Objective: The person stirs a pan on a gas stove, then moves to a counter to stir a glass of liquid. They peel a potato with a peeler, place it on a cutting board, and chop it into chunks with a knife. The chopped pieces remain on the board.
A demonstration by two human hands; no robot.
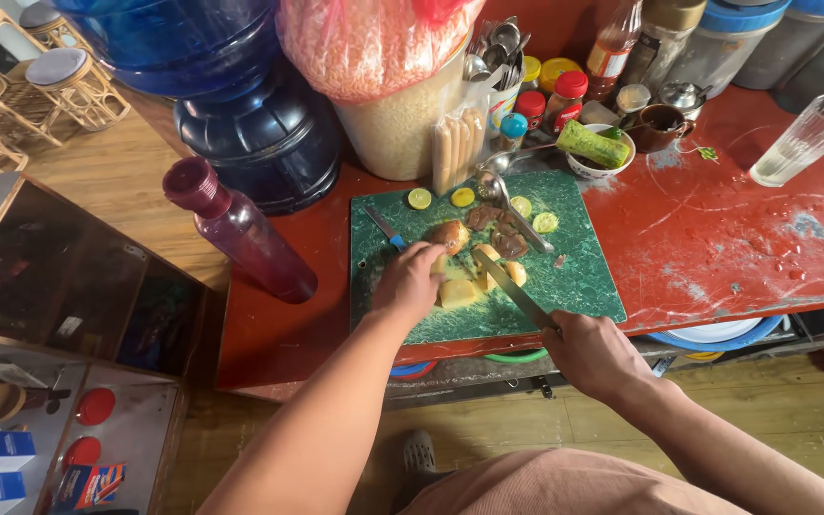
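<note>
A maroon bottle (240, 229) stands beside a blue water jug (231, 86).

Warm, even indoor light; soft glare on the wet red-painted desk (717, 238) (upper right). Shadows faint. Wide-angle bending at the edges; centre sharp, lower-left corner dimmer and slightly soft.

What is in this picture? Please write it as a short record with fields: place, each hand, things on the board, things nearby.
place: green cutting board on a red counter
left hand: presses on pale yellow potato pieces
right hand: holds a knife, blade over the pieces
on the board: lime slices, brown peels, a spoon, a small blue-handled tool
nearby: maroon bottle, empty glass, white bowl, blue water jug
</note>
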